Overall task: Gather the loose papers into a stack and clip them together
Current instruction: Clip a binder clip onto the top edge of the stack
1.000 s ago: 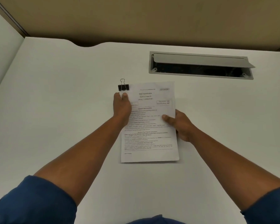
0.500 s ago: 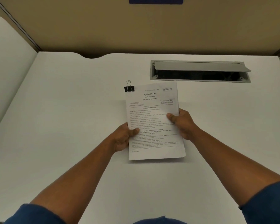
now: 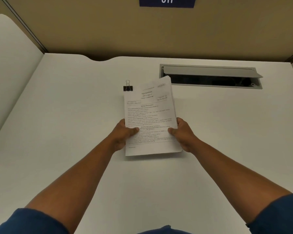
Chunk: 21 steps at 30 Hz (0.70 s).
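1. Holding the papers (image 3: 149,119) by their two long sides near the bottom, we have them gathered into one stack, lifted and tilted so the far end rises off the tabletop (image 3: 57,115). The printed top sheet faces us.
2. Our left hand (image 3: 123,135) curls round the left edge, thumb lying across the text and fingers hidden beneath. Our right hand (image 3: 181,135) does the same on the right edge, thumb on top. Both are closed on the stack, and a grip from either side like this looks meant to square the sheets.
3. At the far right corner the sheet edges fan out a little, so we judge the stack is not yet flush.
4. The clip (image 3: 128,86), black with wire handles, sits at the stack's far left corner. We cannot tell whether it already bites the sheets or just lies on the tabletop touching them; neither hand is on it.
5. Further out, a grey cable hatch (image 3: 210,71) stands open in the tabletop, just beyond the stack's far right corner.
6. Beyond that rises a tan partition (image 3: 108,31) with a blue number plate (image 3: 167,1).
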Available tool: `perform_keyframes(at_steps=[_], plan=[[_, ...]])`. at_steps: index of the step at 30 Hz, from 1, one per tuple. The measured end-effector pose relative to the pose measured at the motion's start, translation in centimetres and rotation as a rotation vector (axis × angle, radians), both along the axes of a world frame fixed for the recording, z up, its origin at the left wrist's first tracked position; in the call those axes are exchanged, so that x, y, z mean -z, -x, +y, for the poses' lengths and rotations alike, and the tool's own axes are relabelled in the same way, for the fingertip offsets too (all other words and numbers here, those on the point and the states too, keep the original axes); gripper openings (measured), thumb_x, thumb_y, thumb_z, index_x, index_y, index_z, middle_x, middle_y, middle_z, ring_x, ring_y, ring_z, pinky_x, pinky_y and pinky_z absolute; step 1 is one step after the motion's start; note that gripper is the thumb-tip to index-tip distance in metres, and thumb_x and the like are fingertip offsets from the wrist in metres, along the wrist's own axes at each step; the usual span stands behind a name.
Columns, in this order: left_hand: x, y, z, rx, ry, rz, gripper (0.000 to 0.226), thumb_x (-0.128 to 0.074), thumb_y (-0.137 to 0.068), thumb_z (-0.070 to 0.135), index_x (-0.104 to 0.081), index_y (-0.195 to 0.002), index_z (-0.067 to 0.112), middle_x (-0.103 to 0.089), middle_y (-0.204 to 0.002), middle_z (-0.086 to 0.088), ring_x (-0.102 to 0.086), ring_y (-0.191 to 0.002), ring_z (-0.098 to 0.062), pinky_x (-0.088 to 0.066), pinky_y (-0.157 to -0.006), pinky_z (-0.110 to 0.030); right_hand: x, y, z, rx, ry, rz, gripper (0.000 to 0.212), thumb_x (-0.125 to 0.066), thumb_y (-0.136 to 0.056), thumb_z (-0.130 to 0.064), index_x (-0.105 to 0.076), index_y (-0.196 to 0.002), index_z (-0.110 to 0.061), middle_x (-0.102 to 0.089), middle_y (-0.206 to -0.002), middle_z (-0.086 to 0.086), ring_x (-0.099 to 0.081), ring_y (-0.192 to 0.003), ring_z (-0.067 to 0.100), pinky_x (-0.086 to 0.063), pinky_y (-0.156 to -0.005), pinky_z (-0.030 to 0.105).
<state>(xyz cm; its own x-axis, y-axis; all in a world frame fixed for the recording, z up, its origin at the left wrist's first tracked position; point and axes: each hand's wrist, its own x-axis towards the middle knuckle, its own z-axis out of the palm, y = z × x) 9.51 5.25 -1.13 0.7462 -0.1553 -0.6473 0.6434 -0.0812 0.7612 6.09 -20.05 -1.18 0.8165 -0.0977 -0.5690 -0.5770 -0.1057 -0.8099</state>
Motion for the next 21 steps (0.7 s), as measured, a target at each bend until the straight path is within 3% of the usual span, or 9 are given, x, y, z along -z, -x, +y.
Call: perform_keyframes(at_steps=[2,5,9,13,17,21], plan=[[0.0,0.2,0.9,0.084,0.096,0.067,0.065,-0.078,-0.082,0.000,-0.053,-0.140,0.016,-0.068,-0.133,-0.008,-0.067,-0.119,-0.032,-0.055,-0.097,-0.055,-0.1,-0.6,0.4,0.000,0.031,-0.014,0.038,-0.058,-0.095,-0.002,-0.054,-0.130,-0.018,-0.066,-0.128,0.003,-0.065,-0.111,0.024,-0.054,-0.099,0.045],[-0.2,0.4,1.4,0.110,0.110,0.073,0.052,-0.066,-0.090,-0.009,-0.058,-0.132,0.020,-0.071,-0.128,-0.003,-0.067,-0.117,-0.025,-0.057,-0.097,-0.045,-0.3,-1.9,0.9,0.011,0.050,-0.029,0.038,-0.058,-0.096,-0.002,-0.053,-0.131,-0.017,-0.064,-0.129,0.002,-0.064,-0.112,0.023,-0.054,-0.097,0.039],[0.2,-1.5,1.9,0.040,-0.139,-0.062,0.048,-0.063,-0.094,-0.005,-0.049,-0.137,0.012,-0.063,-0.134,-0.003,-0.058,-0.127,-0.026,-0.051,-0.103,-0.036,-0.4,-4.5,2.2,0.006,0.061,-0.045,0.039,-0.058,-0.097,-0.005,-0.050,-0.133,-0.018,-0.062,-0.131,0.002,-0.062,-0.114,0.023,-0.053,-0.099,0.041],[0.0,-4.1,1.9,0.037,-0.394,-0.221,0.046,-0.064,-0.094,0.002,-0.047,-0.137,0.010,-0.060,-0.134,-0.004,-0.058,-0.119,-0.022,-0.049,-0.102,-0.033,-0.3,-7.0,3.2,0.017,0.032,-0.080,0.048,-0.063,-0.095,-0.005,-0.045,-0.138,-0.020,-0.060,-0.134,0.004,-0.061,-0.117,0.023,-0.053,-0.101,0.041],[0.1,-7.1,2.1,0.008,-0.510,-0.291,0.044,-0.064,-0.094,0.003,-0.047,-0.134,0.008,-0.060,-0.132,-0.008,-0.056,-0.110,-0.018,-0.047,-0.092,-0.028,-0.1,-9.6,3.7,-0.079,0.073,-0.093,0.067,-0.065,-0.094,-0.003,-0.034,-0.149,-0.025,-0.060,-0.137,0.003,-0.060,-0.114,0.019,-0.054,-0.089,0.032],[0.5,-10.2,2.2,-0.040,-0.553,-0.362,0.049,-0.067,-0.091,0.003,-0.047,-0.135,0.009,-0.061,-0.133,-0.009,-0.061,-0.117,-0.025,-0.050,-0.093,-0.030,0.6,-12.2,4.3,-0.086,0.167,-0.145,0.077,-0.066,-0.094,-0.004,-0.026,-0.155,-0.029,-0.060,-0.139,0.000,-0.056,-0.113,0.014,-0.051,-0.086,0.027]])
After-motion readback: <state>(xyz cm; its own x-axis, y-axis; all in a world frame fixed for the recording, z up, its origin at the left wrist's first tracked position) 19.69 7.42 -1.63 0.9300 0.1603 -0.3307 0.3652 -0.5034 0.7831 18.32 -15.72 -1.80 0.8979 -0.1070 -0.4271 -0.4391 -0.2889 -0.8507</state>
